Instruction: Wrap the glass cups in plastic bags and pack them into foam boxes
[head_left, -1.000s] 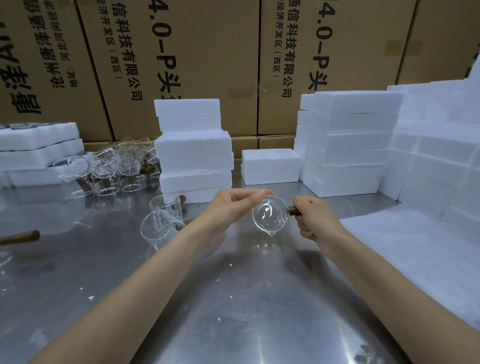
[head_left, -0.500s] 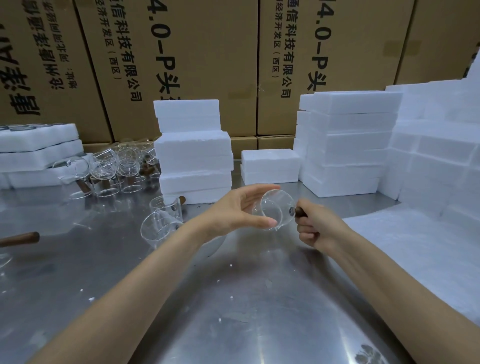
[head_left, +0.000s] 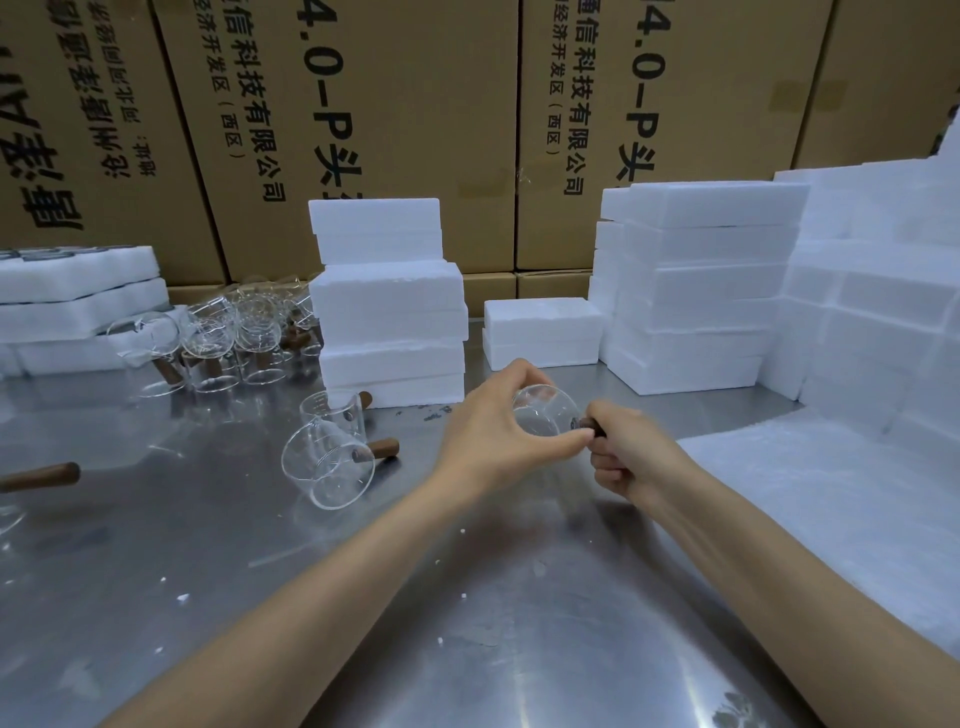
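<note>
Steel worktop (head_left: 467, 649), cardboard cartons behind; one glass cup (head_left: 543, 415) held above it, at the handling step before bagging.

Left hand (head_left: 493, 431): fingers curled round the cup body. Right hand (head_left: 623, 457): fingers clamped on its wooden handle. No plastic bag visible, so the next move likely calls for fetching one, then a foam box (head_left: 543, 332). Spare cups (head_left: 327, 457) lie to the left. Clear glass blurs the cup's rim and spout; the handle is mostly covered.

L forearm (head_left: 322, 587) bare, no sleeve | R forearm (head_left: 769, 551) bare | no gloves/jewelry
</note>
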